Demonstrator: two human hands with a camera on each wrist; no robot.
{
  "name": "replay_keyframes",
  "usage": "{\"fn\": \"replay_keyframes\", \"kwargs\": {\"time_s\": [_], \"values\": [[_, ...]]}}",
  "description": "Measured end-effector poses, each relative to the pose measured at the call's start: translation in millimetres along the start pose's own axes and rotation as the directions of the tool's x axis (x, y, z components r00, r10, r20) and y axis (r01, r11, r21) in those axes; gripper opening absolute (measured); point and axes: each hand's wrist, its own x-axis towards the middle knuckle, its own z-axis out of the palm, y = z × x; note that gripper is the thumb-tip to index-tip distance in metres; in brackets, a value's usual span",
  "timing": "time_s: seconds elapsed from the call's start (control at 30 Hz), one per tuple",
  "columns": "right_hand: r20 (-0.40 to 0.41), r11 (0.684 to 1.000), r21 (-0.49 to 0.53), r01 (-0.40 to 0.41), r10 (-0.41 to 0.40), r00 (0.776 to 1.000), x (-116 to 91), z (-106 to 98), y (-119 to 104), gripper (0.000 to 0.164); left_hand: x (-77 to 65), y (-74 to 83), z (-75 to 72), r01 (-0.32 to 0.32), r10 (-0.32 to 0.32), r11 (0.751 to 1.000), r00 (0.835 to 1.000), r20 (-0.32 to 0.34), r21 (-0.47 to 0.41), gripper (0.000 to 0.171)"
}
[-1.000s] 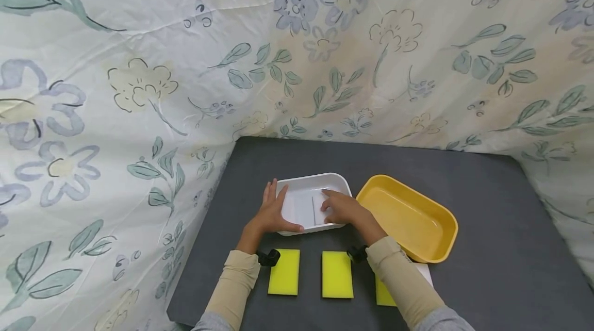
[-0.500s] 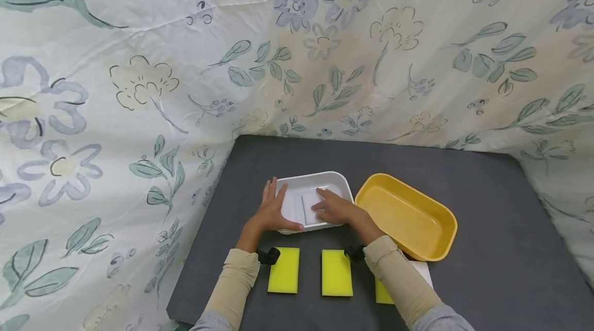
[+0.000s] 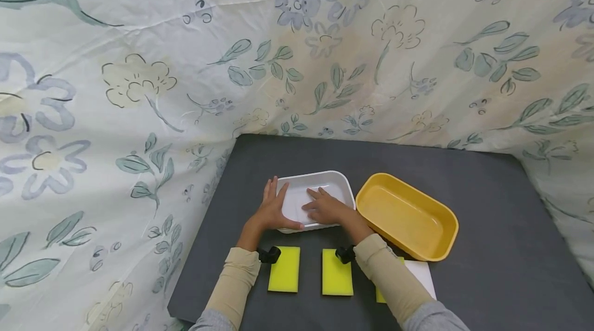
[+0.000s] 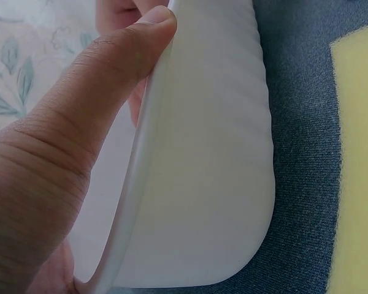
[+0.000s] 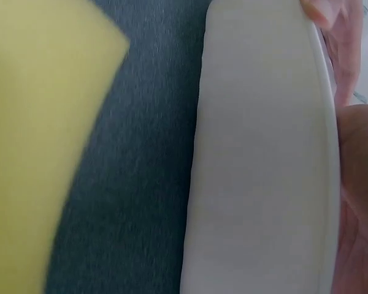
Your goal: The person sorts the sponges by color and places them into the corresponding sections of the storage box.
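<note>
A white plastic tray (image 3: 320, 179) sits on the dark table. My left hand (image 3: 271, 213) holds its left end, thumb along the near rim and fingers up at the far side. In the left wrist view the thumb (image 4: 119, 61) lies over the rim. My right hand (image 3: 327, 207) reaches inside with fingers spread, their tips down on a flat white piece (image 3: 301, 218) that blends with the tray's floor and is partly hidden by the hand. The right wrist view shows the tray's outer wall (image 5: 257, 147) and the hand behind its rim.
A yellow tray (image 3: 408, 212) stands close on the right, angled. Two yellow sponges (image 3: 284, 269) lie in front of the white tray. A third yellow sponge (image 3: 380, 294) and a white flat piece (image 3: 421, 275) are partly under my right forearm. Floral cloth (image 3: 325, 63) hangs behind the table.
My right hand has moved left inside the white tray, its fingers spreading, and the white piece's visible edge has shifted left along with it. The left hand stays on the tray's end.
</note>
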Motion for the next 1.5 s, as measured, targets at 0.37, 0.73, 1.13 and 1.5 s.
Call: {"fn": "replay_keyframes", "kwargs": {"time_s": [0.37, 0.73, 1.13, 1.5], "values": [[0.012, 1.0, -0.013, -0.005, 0.006, 1.0, 2.1, 2.9, -2.8, 0.035, 2.3, -1.0, 2.0, -0.019, 0.019, 1.0, 1.0, -0.012, -0.004, 0.13], [-0.084, 0.978, -0.195, 0.075, -0.092, 0.992, -25.6, -4.6, -11.5, 0.042, 2.8, 2.4, 2.9, 0.002, -0.002, 1.0, 1.0, 0.024, -0.009, 0.13], [-0.127, 0.995, -0.084, 0.056, -0.066, 0.99, -111.3, -30.5, -44.4, 0.046, 2.8, 2.2, 1.1, 0.009, -0.009, 0.999, 1.0, 0.0, -0.043, 0.131], [-0.105, 0.971, 0.204, -0.125, 0.149, 0.983, -173.2, -27.9, -36.6, 0.036, 1.8, 1.0, -2.4, 0.002, -0.002, 0.999, 1.0, -0.004, -0.051, 0.131]]}}
